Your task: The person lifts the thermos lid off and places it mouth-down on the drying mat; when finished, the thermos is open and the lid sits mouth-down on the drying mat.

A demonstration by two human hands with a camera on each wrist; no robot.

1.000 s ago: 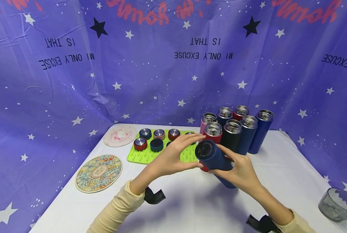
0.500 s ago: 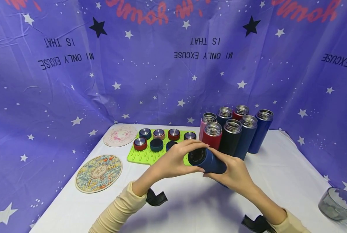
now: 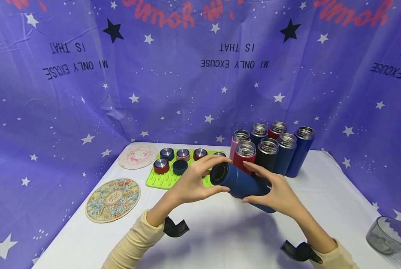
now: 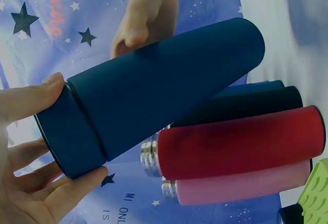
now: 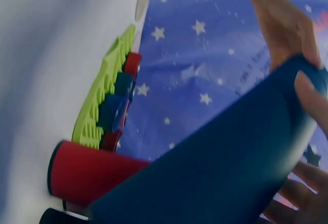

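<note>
A dark blue thermos bottle [image 3: 242,182] is held tilted above the table, its capped end toward the left. My left hand [image 3: 194,180] grips the lid [image 4: 72,131], thumb on one side and fingers on the other. A thin seam shows between lid and body in the left wrist view. My right hand [image 3: 278,194] holds the body of the bottle from the right, thumb below and fingers above in the head view. Close behind it stand several bottles without lids, among them a red bottle [image 4: 241,142], a pink bottle [image 4: 246,183] and a black bottle [image 3: 267,154].
On a green drying mat [image 3: 158,181] sit several loose lids, one a red lid [image 3: 161,166]. Two round mats lie at the left, a patterned round mat [image 3: 113,200] and a pink-printed round mat [image 3: 138,156]. A glass bowl [image 3: 389,235] stands at the right edge.
The left hand has gone from beside the blue bottle to gripping its lid. The bottle has moved left and tipped closer to level, with the right hand still holding its body.
</note>
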